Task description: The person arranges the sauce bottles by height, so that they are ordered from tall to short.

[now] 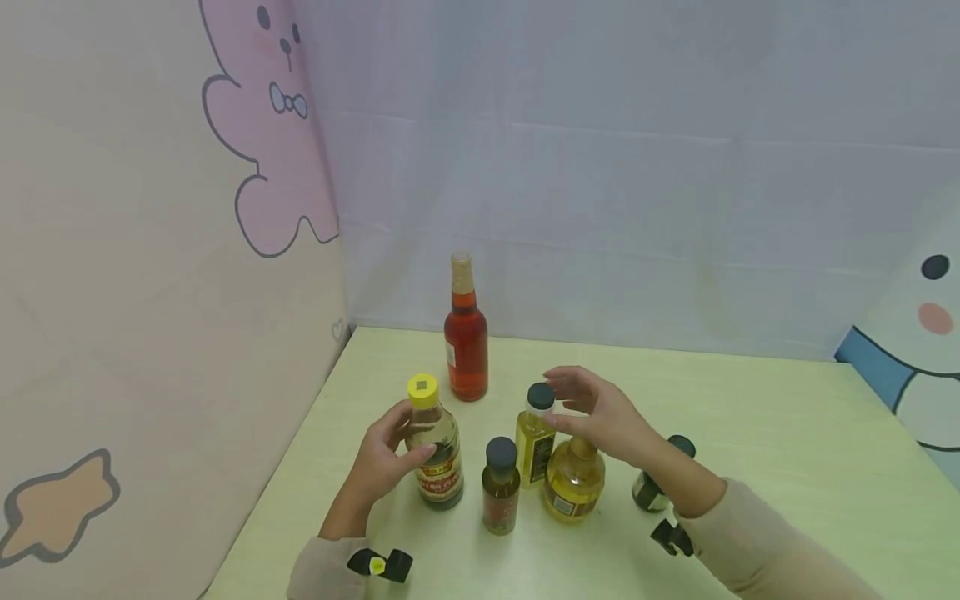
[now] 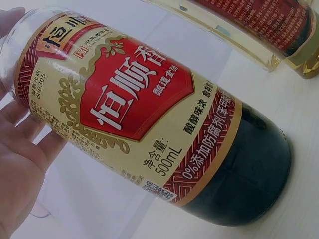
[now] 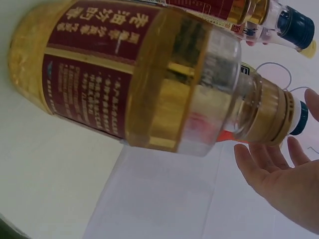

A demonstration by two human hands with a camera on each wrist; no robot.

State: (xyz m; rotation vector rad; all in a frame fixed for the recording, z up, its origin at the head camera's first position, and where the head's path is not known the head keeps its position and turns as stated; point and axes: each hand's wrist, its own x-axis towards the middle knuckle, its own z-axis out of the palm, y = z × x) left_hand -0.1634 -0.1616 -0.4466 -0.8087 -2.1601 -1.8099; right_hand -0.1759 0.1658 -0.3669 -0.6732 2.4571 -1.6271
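Left grip (image 1: 381,460) on 恒顺 500mL bottle (image 2: 137,107)

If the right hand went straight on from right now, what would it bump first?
Probably the oil bottle with the dark green cap, close by the right hand. Depth is unclear, so the hand might pass just behind it.

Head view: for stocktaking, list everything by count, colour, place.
Hengshun vinegar bottle: 1, dark, left
red bottle: 1, red, back
small bottle: 1, brown, front
slim bottle: 1, yellow, centre
round oil bottle: 1, yellow, centre
partly hidden bottle: 1, dark, right
table: 1, pale yellow, below
backdrop: 1, lilac, behind
cartoon prints: 4, mixed, sides
sleeves: 2, beige, forearms
wristbands: 2, black, cuffs
left grip: 1, bare, around vinegar
right grip: 1, bare, by slim bottle
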